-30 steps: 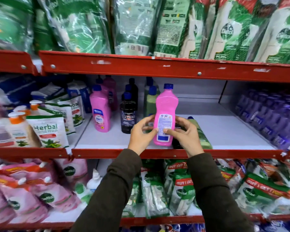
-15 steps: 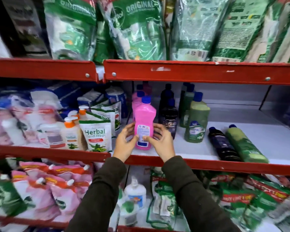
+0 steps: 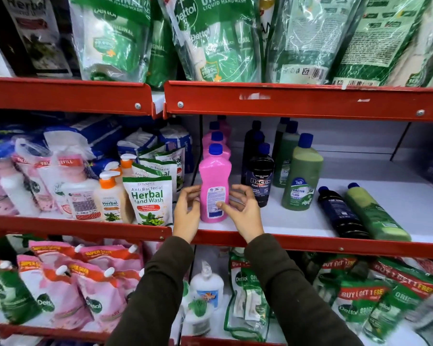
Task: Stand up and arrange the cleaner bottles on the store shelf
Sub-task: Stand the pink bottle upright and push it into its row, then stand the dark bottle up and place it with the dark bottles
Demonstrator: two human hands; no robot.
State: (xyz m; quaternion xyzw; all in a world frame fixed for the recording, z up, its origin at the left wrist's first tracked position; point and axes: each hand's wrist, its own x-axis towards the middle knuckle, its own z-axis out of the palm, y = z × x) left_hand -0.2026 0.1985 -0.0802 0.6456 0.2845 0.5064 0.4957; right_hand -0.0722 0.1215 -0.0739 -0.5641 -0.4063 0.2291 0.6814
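A pink cleaner bottle (image 3: 215, 186) with a blue cap stands upright at the front of a row of pink bottles on the white shelf (image 3: 293, 221). My left hand (image 3: 185, 213) is at its left side and my right hand (image 3: 244, 213) at its right, fingers spread and loose; only the right thumb touches the label. To the right stand a black Bactin bottle (image 3: 260, 182) and a green bottle (image 3: 301, 181), each with more behind. Further right, a black bottle (image 3: 341, 212) and a green bottle (image 3: 375, 214) lie on their sides.
Herbal hand wash pouches (image 3: 149, 199) and pump bottles (image 3: 110, 196) crowd the shelf section to the left. Green Dettol refill pouches (image 3: 210, 38) hang over the red shelf edge (image 3: 298, 101) above. More pouches fill the shelf below (image 3: 360, 295).
Both hands carried the pink bottle left, set it upright at the front of the pink row, and loosened their grip. The view has shifted left, showing the two lying bottles.
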